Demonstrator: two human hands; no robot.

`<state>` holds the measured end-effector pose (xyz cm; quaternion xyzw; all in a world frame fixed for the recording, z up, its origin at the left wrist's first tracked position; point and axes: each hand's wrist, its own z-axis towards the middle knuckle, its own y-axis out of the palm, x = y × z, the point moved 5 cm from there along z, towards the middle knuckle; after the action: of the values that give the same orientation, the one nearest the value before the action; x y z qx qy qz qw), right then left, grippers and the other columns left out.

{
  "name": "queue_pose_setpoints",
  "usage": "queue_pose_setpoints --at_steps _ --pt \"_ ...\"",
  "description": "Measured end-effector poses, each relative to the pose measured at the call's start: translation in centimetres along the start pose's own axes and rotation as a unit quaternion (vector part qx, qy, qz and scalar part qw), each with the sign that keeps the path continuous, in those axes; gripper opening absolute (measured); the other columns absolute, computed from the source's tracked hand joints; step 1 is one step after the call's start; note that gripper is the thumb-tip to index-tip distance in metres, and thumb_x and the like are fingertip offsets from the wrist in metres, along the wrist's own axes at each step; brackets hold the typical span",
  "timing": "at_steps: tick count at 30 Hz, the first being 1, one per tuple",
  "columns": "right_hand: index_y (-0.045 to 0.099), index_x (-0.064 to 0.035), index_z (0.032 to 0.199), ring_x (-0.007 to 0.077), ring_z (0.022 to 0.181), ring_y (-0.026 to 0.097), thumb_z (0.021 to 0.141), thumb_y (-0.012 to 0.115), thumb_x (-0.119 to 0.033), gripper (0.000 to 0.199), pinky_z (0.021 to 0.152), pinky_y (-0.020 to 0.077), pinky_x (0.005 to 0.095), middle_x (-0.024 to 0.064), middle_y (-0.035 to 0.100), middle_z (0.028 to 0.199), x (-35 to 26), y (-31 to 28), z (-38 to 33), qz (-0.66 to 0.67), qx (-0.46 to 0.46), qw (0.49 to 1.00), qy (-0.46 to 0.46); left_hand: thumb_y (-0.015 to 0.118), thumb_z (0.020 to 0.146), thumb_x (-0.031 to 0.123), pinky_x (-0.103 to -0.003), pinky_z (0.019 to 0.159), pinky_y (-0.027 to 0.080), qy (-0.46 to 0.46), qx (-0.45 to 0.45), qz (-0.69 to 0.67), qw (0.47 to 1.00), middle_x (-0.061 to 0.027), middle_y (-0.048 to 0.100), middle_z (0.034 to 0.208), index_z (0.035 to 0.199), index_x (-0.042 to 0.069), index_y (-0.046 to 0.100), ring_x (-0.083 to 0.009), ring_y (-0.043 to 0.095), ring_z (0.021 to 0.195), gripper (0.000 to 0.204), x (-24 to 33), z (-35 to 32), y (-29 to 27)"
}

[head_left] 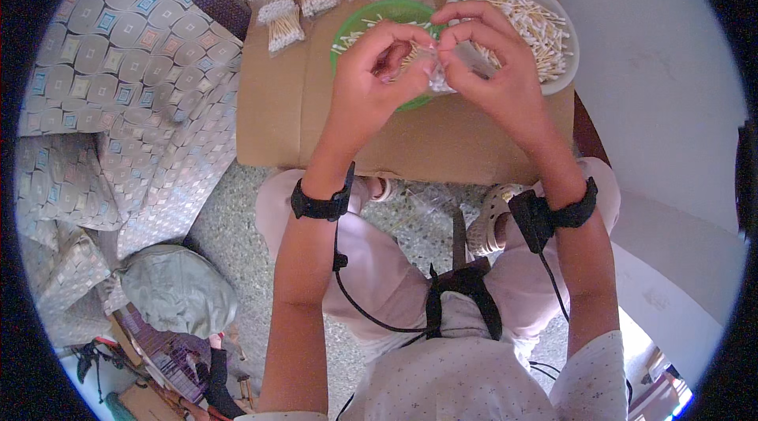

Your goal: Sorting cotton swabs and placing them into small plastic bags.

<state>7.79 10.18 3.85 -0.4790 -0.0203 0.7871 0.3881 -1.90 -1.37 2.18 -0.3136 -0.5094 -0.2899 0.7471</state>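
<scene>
Packing cotton swabs at a cardboard work surface [300, 113]: the white bowl [570, 50] holds loose swabs, the green bowl [355, 18] a few. Left hand [371, 78] and right hand [493, 66] together pinch a small clear bag [439, 78] above the green bowl, apparently mid-filling. Judged next: closing the bag's mouth needs steady fingertip pressure. Finished bundles [286, 14] lie at far left.

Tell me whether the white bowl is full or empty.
Full: the white bowl is heaped with cotton swabs nearly to its rim.
</scene>
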Motion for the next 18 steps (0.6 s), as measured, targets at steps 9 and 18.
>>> queue_pose_setpoints --at_steps 9,18 --pt "0.062 -0.0070 0.080 0.0253 0.098 0.055 0.069 0.067 -0.011 0.013 0.089 0.0403 0.0357 0.0060 0.061 0.101 -0.36 -0.42 0.17 -0.038 0.024 0.999 -0.022 0.064 0.078 0.004 -0.018 0.051 0.025 0.015 0.000 -0.001 1.000 0.0062 0.039 0.067 0.088 0.006 0.061 -0.0025 0.032 0.059 0.011 -0.06 -0.09 0.17" --pt "0.063 -0.0081 0.078 0.0257 0.098 0.054 0.066 0.067 -0.012 0.014 0.090 0.0389 0.0364 0.0048 0.061 0.101 -0.54 -0.55 0.21 -0.047 0.019 0.998 -0.031 0.063 0.080 0.006 -0.018 0.052 0.027 0.021 -0.002 -0.011 1.000 0.0059 0.043 0.068 0.088 0.005 0.060 -0.0022 0.034 0.060 0.008 0.06 -0.16 0.27"
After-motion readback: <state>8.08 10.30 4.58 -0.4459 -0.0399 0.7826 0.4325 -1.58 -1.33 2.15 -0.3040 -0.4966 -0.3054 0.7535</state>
